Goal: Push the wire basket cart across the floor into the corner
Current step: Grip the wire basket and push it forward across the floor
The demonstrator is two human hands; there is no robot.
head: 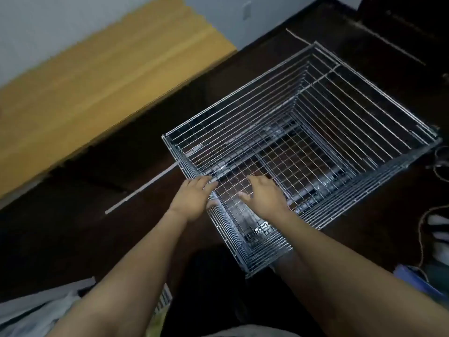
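One wire basket cart (303, 152), silver mesh, seen from above, standing on dark floor (73, 239) at centre right of the view. Nested rectangles of wire visible down through its open top, so several tiers stacked, exact number hard to tell through the mesh.

Two bare hands, both at the cart's near-left corner. Left hand (194, 200) on the top rim just by the corner, fingers (206, 182) curled over the rim wire and the thumb below it on the outer side: closed around the rim. Right hand (262, 193) just beside it, palm down on the mesh inside the rim, fingers (245, 197) spread and bent, resting on the wire; whether hooked through the mesh, cannot tell. Two bare forearms running down to the bottom edge.

One thin pale strip (143, 189) lying flat on the floor left of the cart, its far end near the cart's left corner. One broad yellow wood-toned panel (97, 86) along the upper left, against a pale wall (218, 18) with one small wall plate (247, 10). Cords (422, 229) and white items at the right edge, too blurred to count. One blue object (413, 280) at lower right. Pale cloth or paper (36, 310) at lower left, unclear what.

Floor dark brown, dim, faintly glossy. Dark furniture (401, 20) at upper right, little detail.
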